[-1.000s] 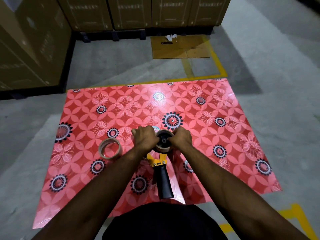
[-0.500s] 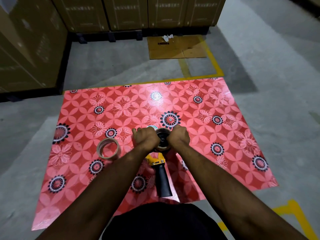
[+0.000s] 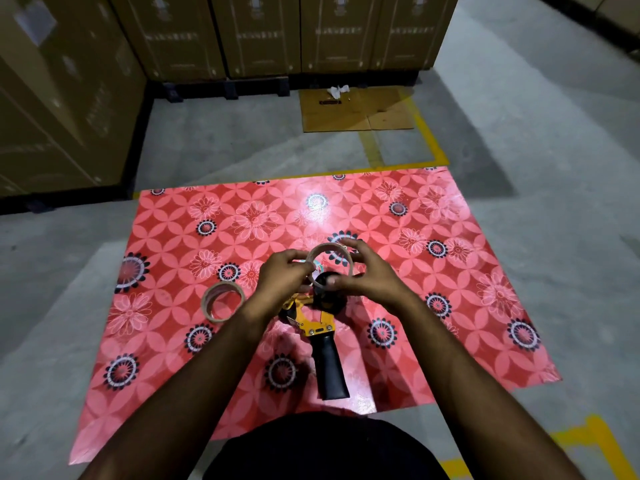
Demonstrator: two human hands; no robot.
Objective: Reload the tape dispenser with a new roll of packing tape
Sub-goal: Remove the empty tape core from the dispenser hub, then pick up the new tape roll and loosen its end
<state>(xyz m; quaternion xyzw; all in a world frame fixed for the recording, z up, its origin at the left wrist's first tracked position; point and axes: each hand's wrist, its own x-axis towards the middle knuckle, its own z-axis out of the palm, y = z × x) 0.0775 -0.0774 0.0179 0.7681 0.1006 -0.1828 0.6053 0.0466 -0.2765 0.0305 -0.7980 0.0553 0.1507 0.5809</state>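
Core point(image 3: 330, 263) is off the dispenser point(image 3: 320, 323) hub, held just above it in your left hand point(image 3: 282, 277) and right hand point(image 3: 367, 275) grip. New roll point(image 3: 223, 301) lies left of dispenser, not yet loaded.

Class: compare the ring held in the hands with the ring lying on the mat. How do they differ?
The held ring is lifted above the dispenser, gripped by the left hand and right hand; the loose ring rests untouched on the mat, left of the dispenser. Both are brown, round and hollow.
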